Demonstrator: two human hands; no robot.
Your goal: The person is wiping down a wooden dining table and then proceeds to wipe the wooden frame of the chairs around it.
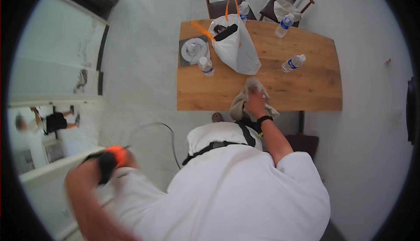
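Observation:
My right hand (256, 102) is on a crumpled beige cloth (239, 102) at the near edge of the wooden table (306, 92). Its fingers are bunched into the fabric, and a black band circles the wrist. Part of the cloth hangs over the edge. My left hand (130, 159) is out to the lower left, away from the table, closed around an orange and black object (114, 153). Motion blur hides what kind of object it is.
A white bag with orange handles (240, 51) stands on the table, with water bottles (293, 63) around it. At the left lies a round clear-wrapped item (194, 50). Chairs (225, 7) stand behind. A dark cable (173, 140) curves beside me; a mirror-like panel (52, 131) shows a person.

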